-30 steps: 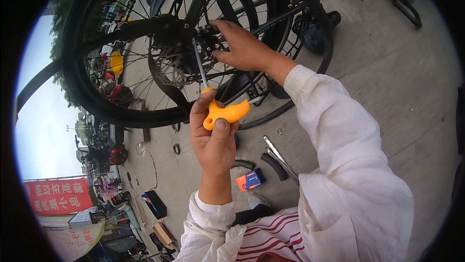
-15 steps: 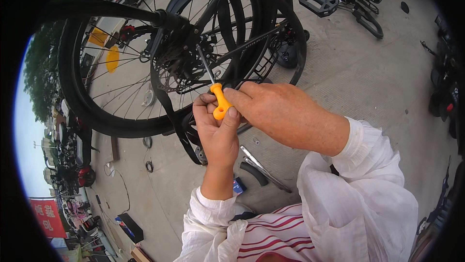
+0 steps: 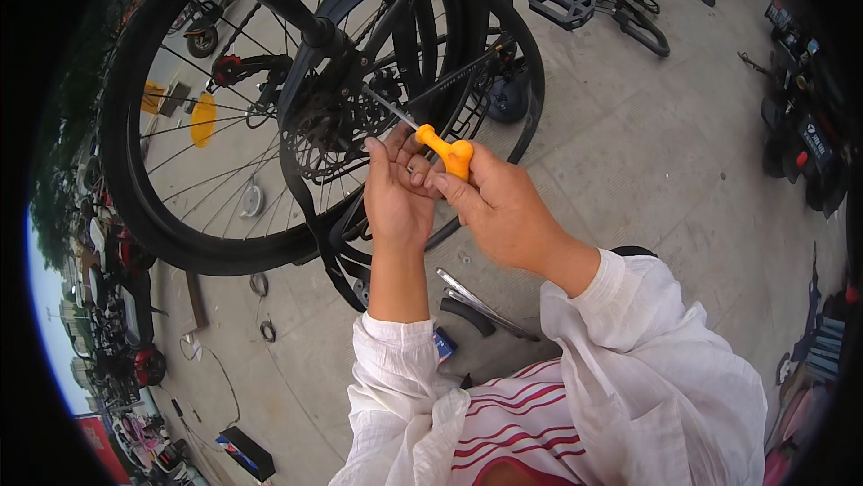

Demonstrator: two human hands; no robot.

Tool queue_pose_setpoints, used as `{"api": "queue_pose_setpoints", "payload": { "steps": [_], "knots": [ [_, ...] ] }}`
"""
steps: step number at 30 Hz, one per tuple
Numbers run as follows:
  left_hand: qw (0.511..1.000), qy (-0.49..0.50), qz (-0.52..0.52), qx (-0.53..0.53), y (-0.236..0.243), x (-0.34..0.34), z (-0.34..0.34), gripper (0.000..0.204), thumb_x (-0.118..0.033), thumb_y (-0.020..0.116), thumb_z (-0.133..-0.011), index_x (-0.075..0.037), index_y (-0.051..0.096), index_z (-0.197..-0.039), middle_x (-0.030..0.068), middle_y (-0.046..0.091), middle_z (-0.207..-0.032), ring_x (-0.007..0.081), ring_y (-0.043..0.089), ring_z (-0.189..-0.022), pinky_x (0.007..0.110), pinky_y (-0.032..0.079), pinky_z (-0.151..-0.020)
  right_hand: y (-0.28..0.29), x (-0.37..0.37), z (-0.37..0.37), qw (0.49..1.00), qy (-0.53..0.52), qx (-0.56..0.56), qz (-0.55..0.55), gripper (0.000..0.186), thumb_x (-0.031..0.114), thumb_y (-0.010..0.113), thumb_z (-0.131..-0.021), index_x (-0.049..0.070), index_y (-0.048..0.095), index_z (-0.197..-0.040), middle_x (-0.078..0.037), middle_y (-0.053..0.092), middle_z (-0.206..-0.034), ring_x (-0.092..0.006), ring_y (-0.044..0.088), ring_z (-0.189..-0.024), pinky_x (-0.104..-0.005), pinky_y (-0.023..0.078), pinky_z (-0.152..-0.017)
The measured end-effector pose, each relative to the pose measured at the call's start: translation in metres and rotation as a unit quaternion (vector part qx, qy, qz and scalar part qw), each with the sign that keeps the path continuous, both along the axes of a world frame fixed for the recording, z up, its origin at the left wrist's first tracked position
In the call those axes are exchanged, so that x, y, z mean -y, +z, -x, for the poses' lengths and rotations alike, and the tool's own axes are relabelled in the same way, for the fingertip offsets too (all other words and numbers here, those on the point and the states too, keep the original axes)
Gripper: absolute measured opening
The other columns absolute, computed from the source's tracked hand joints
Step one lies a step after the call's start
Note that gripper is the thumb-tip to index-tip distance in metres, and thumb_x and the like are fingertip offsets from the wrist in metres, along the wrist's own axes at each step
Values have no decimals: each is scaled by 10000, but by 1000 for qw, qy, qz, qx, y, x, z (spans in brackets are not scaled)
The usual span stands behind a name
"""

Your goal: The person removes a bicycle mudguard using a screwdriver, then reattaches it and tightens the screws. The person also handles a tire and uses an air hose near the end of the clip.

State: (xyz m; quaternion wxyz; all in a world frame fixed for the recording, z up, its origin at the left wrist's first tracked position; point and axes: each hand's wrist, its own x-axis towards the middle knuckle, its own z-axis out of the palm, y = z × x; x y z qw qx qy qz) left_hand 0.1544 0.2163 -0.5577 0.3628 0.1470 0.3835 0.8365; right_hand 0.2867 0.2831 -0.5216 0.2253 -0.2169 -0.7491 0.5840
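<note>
My right hand (image 3: 512,216) is closed round the yellow handle of a screwdriver (image 3: 457,159). Its thin metal shaft points up and left, and the tip meets the black bicycle frame (image 3: 382,27) near the rear hub, as far as I can see. Just below the shaft, my left hand (image 3: 400,203) is palm up, thumb apart and fingers loosely bent. Whether a small part lies at its fingertips is too small to tell. The spoked bicycle wheel (image 3: 211,248) stands beyond both hands, with a disc rotor (image 3: 319,122) at its hub. A black rubber loop (image 3: 295,182) hangs around the frame.
Metal tubes (image 3: 481,302) and a short black curved piece (image 3: 467,316) lie on the paving below my hands. A black box (image 3: 245,453) is at the lower left. A pedal (image 3: 562,2) juts out at the top. Parked scooters (image 3: 814,140) line the right side.
My right hand has moved from the side of the screwdriver to the handle's end, tilting it further right. My left fingers have let go of the handle and spread below the shaft.
</note>
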Motion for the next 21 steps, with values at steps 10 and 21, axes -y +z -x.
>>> {"api": "queue_pose_setpoints", "payload": {
  "steps": [10,21],
  "knots": [
    [964,-44,-20,262,-29,-32,51,574,-449,514,-986,88,477,-1185,180,582,-1111,167,539,-771,253,499,-693,-14,17,14,985,34,-98,135,300,227,584,-989,-29,533,-1138,-90,640,-819,-132,612,-678,-289,510,-635],
    [952,50,10,301,-22,-52,54,430,-454,542,-978,-66,546,-1163,128,671,-1024,152,596,-650,218,537,-555,-20,-7,18,990,17,-88,112,372,282,591,-990,-11,581,-1218,-41,611,-708,-82,570,-599,-249,472,-557]
  ]
}}
